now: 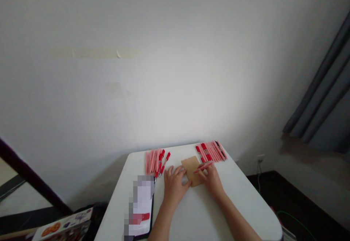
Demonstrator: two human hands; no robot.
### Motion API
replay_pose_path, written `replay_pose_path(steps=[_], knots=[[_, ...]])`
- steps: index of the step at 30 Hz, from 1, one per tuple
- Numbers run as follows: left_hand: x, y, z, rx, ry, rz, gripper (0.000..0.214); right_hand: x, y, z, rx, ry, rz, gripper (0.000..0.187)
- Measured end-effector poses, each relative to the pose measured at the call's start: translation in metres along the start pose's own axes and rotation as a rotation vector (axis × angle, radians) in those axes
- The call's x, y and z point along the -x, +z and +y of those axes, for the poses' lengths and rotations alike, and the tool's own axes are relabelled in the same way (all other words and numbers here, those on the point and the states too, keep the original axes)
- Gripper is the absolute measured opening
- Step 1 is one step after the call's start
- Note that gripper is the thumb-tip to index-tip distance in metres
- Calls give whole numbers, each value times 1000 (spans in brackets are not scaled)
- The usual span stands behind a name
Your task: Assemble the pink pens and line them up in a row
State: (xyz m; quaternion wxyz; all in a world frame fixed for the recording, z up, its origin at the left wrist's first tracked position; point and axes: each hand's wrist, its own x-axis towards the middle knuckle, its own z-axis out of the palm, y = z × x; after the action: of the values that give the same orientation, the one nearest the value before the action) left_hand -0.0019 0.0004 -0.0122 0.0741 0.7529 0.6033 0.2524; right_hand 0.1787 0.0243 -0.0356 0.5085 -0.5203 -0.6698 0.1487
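Observation:
A brown sheet of paper or card (190,164) lies on the white table (199,215). My left hand (174,182) rests at its left edge, fingers spread, the thumb along the lower side. In my right hand (213,178) is a pink pen (204,166), gripped with its tip toward the brown sheet; whether the tip touches it I cannot tell. Beyond my left hand lies a group of pink and red pens (153,162). A tidier row of pink, red and black pens (213,151) lies at the back right.
A phone (143,206), partly blurred out, lies at the table's left. Behind the table stands a plain wall (175,69). A printed box (65,226) is on the lower left, a grey curtain (325,102) on the right. A cord hangs from the wall socket (260,158).

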Motion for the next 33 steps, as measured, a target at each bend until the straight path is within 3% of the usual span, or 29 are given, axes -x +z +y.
replay_pose_path(steps=[16, 23, 33], knots=[[0, 2, -1, -16, 10, 36, 50, 2, -1, -1, -109, 30, 71, 25], [-6, 5, -7, -5, 7, 118, 31, 2, -1, 1, -140, 51, 110, 26], [-9, 2, -5, -28, -15, 123, 28, 3, -1, 0, -156, 90, 121, 23]])
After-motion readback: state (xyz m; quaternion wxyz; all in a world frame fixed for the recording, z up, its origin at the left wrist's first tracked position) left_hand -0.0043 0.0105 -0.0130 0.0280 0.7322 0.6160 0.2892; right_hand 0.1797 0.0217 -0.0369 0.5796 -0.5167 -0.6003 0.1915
